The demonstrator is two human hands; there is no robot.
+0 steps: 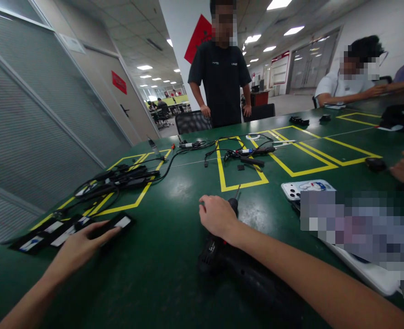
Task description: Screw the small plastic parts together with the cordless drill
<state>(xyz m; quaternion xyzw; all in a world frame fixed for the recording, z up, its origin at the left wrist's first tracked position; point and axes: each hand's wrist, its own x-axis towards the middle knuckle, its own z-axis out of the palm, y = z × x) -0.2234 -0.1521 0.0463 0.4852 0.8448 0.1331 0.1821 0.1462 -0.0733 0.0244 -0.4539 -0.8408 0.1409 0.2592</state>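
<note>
My left hand (80, 246) lies flat on the green table (174, 237), fingers stretched out over the nearest of several black flat modules with white labels (61, 230) laid in a row at the near left. My right hand (217, 214) is curled over the top of a black electric screwdriver (215, 246) lying on the table, whose thin bit (238, 191) points away from me toward a yellow taped box.
Black cables and adapters (119, 180) sprawl at mid left. More cables and pen-like tools (253, 153) lie in the yellow boxes. A white phone (304, 188) lies at right. A person in a black shirt (220, 82) stands across the table; others sit at the far right.
</note>
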